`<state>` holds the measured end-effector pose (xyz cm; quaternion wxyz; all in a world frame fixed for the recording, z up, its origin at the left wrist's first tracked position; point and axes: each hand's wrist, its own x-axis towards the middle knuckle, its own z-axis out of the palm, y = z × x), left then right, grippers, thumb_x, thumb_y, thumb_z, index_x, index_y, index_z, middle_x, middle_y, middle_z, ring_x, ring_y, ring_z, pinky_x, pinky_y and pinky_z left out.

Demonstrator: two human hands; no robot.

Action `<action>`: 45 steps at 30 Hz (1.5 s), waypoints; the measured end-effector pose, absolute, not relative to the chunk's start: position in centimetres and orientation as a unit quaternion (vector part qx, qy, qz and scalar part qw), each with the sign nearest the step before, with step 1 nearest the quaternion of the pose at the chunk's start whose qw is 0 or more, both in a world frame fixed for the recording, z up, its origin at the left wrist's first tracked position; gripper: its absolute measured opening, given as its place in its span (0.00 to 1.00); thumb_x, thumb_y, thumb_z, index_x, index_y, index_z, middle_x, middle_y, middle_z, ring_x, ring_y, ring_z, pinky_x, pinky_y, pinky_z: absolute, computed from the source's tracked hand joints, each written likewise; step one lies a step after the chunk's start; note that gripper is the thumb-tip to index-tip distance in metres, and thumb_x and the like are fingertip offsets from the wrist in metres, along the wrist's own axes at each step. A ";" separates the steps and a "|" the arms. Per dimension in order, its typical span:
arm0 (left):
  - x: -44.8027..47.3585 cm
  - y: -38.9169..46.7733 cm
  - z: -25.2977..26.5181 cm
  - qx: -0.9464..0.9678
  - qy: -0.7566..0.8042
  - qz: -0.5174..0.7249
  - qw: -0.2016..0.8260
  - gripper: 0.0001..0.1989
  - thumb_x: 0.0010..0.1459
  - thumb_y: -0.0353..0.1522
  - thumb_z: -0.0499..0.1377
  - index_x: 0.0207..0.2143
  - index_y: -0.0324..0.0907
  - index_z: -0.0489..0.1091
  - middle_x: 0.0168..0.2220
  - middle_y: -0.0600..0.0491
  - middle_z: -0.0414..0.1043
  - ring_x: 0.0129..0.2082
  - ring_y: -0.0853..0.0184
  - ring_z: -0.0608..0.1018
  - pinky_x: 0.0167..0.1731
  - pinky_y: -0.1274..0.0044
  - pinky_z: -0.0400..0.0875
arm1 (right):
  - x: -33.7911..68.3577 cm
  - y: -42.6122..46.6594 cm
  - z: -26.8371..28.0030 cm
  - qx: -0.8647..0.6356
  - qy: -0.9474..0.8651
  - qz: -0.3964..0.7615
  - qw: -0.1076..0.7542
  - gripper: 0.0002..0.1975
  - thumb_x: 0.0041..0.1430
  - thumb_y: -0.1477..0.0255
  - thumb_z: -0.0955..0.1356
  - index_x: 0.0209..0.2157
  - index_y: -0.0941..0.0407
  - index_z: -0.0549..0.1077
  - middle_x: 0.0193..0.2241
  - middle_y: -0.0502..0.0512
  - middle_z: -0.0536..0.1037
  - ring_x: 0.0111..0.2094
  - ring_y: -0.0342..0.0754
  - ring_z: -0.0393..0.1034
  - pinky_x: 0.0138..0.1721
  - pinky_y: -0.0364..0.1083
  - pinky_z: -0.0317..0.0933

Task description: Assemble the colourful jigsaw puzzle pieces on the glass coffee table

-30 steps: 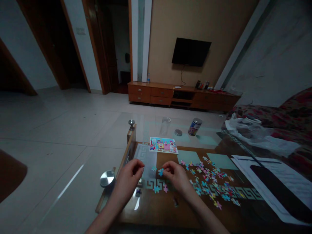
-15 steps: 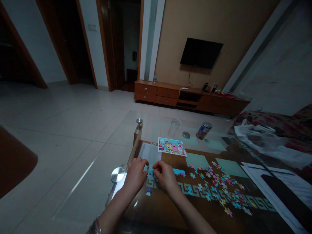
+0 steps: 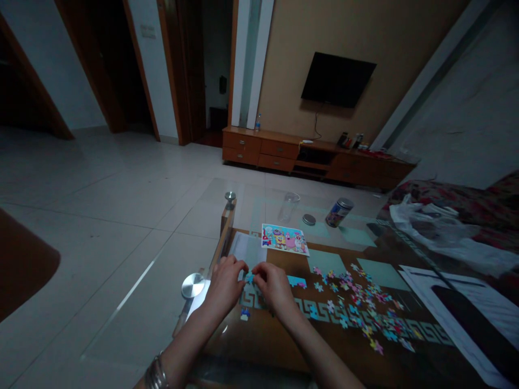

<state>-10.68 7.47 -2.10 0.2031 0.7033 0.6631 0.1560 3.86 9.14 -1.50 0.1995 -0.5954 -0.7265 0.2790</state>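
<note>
Head view: left hand (image 3: 225,283) and right hand (image 3: 273,286) have closed together at the surface's (image 3: 284,346) near-left corner since a second ago. Fingers of both are pinched on the blue puzzle piece (image 3: 248,277), now abutting the assembled blue strip (image 3: 297,281). Loose pieces (image 3: 365,313) lie well apart, rightward.

- No words, numbers or brand names can be read anywhere.
- The picture card (image 3: 284,239), on the desk beyond both hands, shows only cartoon figures.
- The tin (image 3: 338,212), farther off, has a printed wrap too blurred to read.
- The paper sheet (image 3: 441,297), far right, carries lines too small to read.
</note>
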 end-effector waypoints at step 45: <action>-11.1 6.5 -1.9 0.725 0.650 0.149 0.171 0.04 0.56 0.28 0.57 0.36 0.42 0.69 0.39 0.50 0.69 0.44 0.60 0.70 0.44 0.71 0.63 | 4.9 8.7 -0.6 -0.585 -0.744 0.272 0.176 0.10 0.49 0.84 0.65 0.29 0.57 0.76 0.30 0.54 0.79 0.32 0.47 0.71 0.35 0.42 0.59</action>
